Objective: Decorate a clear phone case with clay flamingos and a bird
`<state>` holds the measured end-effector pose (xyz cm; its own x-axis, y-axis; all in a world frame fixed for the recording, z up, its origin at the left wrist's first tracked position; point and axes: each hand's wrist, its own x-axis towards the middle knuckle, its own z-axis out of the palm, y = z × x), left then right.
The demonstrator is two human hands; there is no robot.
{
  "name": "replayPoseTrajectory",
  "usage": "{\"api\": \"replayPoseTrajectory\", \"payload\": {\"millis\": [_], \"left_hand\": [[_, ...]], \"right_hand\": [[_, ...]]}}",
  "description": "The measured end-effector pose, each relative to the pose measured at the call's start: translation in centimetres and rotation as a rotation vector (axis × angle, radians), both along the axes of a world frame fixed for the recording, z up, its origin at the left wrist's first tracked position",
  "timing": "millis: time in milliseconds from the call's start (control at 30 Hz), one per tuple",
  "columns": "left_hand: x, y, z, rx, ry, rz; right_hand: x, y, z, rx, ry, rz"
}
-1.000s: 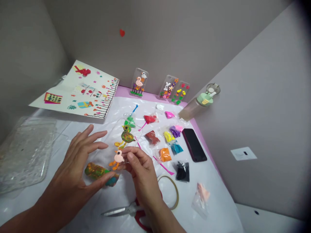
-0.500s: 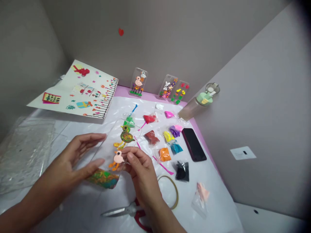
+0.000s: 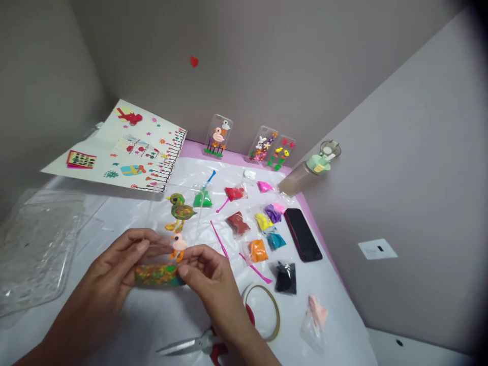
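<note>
Between both hands is a clear phone case (image 3: 156,213), held up by its lower edges. My left hand (image 3: 118,264) grips its left side with thumb and fingers pinched. Its lower right side is in my right hand (image 3: 208,279), the thumb near the bottom strip. On the case are a mottled green-brown clay bird (image 3: 183,211) with yellow feet, a smaller pink clay bird (image 3: 179,244) with orange feet, and a mottled green and orange clay strip (image 3: 156,275) along the bottom. Scissors (image 3: 186,345) with red handles lie below, partly hidden by my right forearm.
Several bags of coloured clay, such as orange (image 3: 258,250) and black (image 3: 285,278), lie at right with pink tools (image 3: 255,268). A tape roll (image 3: 276,315), phone (image 3: 304,235) and bottle (image 3: 301,175) are there too. Decorated cases (image 3: 218,136) lean on the wall; a drawing (image 3: 102,137) stands left.
My left hand has closed on the case's left side; before, its fingers were spread. The case has shifted left and become more upright.
</note>
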<state>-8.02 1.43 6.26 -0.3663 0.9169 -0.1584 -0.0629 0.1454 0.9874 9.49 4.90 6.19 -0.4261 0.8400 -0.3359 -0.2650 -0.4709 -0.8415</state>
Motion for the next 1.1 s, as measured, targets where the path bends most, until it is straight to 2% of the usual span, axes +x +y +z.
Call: {"api": "replayPoseTrajectory", "payload": {"millis": [167,433,667,767,1100], "left_hand": [[1.1,-0.6,-0.3,-0.059,-0.11,0.003],[0.9,-0.9,-1.2,-0.144,-0.191,0.0],[1.5,0.0,0.7,-0.112,-0.201,0.04],[1.6,0.2,1.0,-0.113,-0.222,0.045],[1.2,-1.0,-1.2,-0.132,-0.327,0.02]], "right_hand": [[-0.4,0.1,-0.2,0.006,-0.073,-0.034],[-0.3,0.0,-0.7,0.021,-0.118,-0.053],[-0.2,0.1,-0.6,0.008,-0.08,-0.03],[-0.3,0.1,-0.5,-0.006,-0.061,-0.015],[-0.5,0.2,-0.5,0.013,-0.072,-0.017]]}}
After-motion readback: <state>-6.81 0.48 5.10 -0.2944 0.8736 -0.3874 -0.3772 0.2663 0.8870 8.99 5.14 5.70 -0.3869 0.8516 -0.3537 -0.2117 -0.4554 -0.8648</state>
